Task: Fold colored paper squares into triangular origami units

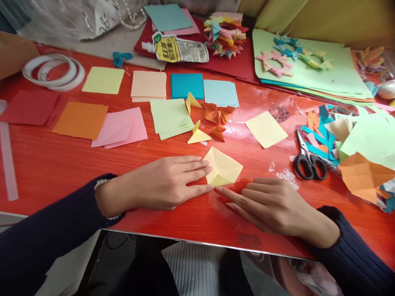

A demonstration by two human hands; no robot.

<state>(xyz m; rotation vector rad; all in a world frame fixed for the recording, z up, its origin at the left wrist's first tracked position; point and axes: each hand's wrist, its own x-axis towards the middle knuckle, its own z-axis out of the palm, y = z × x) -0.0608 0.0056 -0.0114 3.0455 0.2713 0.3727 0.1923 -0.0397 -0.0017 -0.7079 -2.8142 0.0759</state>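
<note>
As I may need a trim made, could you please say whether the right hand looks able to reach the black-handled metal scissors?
Probably yes: the scissors lie just beyond the right hand, with only small whitish bits on the red tabletop showing between them.

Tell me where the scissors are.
In the head view, the scissors lie on the right side of the table, beside the paper scraps and beyond the right hand.

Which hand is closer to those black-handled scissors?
Right: the scissors lie ahead and to the right of the right hand; the left hand is farther off, fingers on the yellow paper.
</note>
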